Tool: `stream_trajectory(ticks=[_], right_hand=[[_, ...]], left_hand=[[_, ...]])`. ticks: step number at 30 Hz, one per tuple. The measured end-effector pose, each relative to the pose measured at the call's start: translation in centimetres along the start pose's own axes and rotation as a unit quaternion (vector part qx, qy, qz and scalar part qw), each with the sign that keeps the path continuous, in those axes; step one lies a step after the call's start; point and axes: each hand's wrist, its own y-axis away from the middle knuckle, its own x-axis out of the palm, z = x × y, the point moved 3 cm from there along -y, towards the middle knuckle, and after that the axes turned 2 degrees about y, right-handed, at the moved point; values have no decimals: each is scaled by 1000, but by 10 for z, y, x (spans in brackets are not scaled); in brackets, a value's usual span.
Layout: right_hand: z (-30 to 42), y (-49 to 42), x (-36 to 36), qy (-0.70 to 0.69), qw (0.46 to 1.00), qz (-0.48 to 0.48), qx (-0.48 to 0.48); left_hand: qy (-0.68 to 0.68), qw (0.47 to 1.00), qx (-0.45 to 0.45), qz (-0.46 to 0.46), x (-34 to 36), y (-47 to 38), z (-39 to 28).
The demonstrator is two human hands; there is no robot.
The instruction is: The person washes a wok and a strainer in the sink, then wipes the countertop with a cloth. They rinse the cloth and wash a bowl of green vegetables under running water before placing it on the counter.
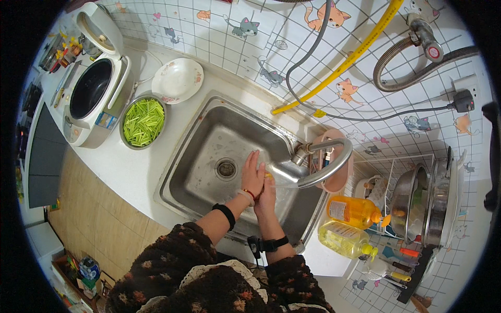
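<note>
Over the stainless steel sink point(195, 156), my left hand point(252, 178) lies with its fingers extended against my right hand point(267, 195). Between the two palms a small piece of something yellow point(268, 176) shows; the hands hide most of it, so I cannot tell what it is or which hand grips it. The curved metal faucet point(328, 164) ends just right of my hands, and water seems to run from it onto them. The sink's drain point(226, 169) lies left of my hands.
Left of the sink stand a metal bowl of cut green stalks point(143, 123), a floral white plate point(178, 81) and an open rice cooker point(94, 90). An orange detergent bottle point(350, 211) and a yellow one point(342, 238) are at the right, near a rack with metal basins point(409, 203).
</note>
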Motion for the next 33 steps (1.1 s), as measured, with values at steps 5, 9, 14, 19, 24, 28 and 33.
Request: stream_trajectory(ticks=[5, 9, 14, 19, 24, 28, 33], right_hand=[[16, -12, -5, -103, 991, 51, 69], [21, -16, -3, 7, 995, 59, 77], [23, -22, 4, 24, 996, 53, 71], [20, -29, -1, 59, 995, 25, 70], [14, -29, -6, 103, 994, -28, 35], [11, -25, -11, 77, 996, -40, 29], [5, -22, -11, 21, 1000, 8, 9]], left_hand=[[125, 986, -112, -21, -14, -9, 28], [332, 913, -222, -89, -25, -1, 57], [325, 894, -297, -87, -41, 7, 78], [340, 889, -291, -101, -55, 4, 84], [327, 894, -291, -101, -63, 8, 88], [317, 894, -309, -70, -59, 11, 86], [320, 874, -349, 110, -32, 19, 66]])
